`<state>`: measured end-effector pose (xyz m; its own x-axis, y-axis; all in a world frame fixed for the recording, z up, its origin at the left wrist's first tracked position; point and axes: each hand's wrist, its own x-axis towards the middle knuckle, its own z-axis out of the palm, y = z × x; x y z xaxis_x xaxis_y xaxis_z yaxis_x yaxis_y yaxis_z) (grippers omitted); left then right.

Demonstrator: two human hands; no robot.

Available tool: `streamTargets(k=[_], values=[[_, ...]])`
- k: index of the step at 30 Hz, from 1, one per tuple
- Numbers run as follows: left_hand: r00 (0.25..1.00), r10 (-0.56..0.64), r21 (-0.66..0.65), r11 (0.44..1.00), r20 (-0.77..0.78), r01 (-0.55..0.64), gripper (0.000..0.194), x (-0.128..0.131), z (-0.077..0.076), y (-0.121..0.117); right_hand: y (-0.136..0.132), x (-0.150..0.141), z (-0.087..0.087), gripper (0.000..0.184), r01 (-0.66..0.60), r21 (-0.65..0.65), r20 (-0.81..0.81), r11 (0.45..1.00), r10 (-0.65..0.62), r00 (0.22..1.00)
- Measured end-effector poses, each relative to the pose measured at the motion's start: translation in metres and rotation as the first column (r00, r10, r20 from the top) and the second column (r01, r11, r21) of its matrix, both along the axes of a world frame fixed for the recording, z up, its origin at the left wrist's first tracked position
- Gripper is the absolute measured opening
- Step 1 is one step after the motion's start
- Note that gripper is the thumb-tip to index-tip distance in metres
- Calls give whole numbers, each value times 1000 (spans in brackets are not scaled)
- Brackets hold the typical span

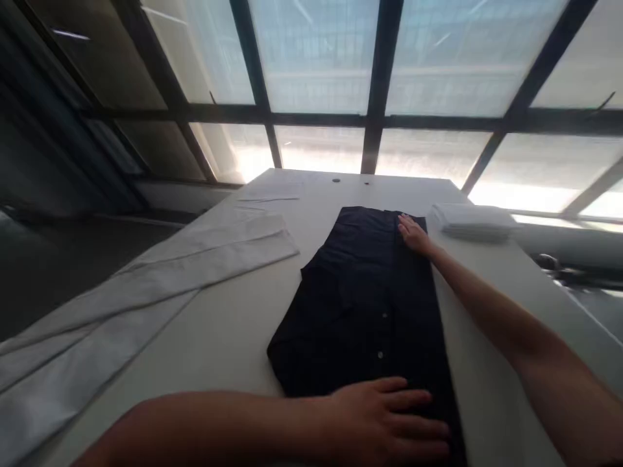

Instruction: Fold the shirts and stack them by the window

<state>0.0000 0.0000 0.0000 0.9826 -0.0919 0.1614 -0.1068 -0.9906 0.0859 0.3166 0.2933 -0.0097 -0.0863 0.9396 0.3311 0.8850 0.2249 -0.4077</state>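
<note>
A dark navy buttoned shirt (370, 298) lies folded lengthwise on the white table (228, 324). My left hand (389, 421) rests flat on the near end of the shirt, fingers stretched out toward the right. My right hand (413, 235) lies flat on the far right part of the shirt, fingers extended, with my arm running along the shirt's right edge. Neither hand holds anything.
A long white cloth (146, 285) stretches across the left of the table. A stack of folded white cloth (472, 220) sits at the far right corner. Large windows (321, 58) stand behind the table. Dark floor lies to the left.
</note>
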Motion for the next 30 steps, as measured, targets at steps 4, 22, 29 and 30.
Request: streamTargets(k=[4, 22, 29, 30], values=[[999, 11, -91, 996, -46, -15, 57, -1, 7, -1, -75, 2, -17, 58, -254, -13, 35, 967, 254, 967], [985, 7, -287, 956, -174, -57, 70, 3, 31, -2, -201, -13, -14, 59, -389, -157, 193, 908, 415, 889], [981, -2, -312, 948, -193, -60, 71, 4, 34, -2, -138, 23, -30, 60, -33, -126, 286, 991, 68, 956], [981, -1, -314, 948, -196, -62, 71, 4, 34, -2, -132, 26, -31, 60, 8, -124, 293, 992, 29, 956]])
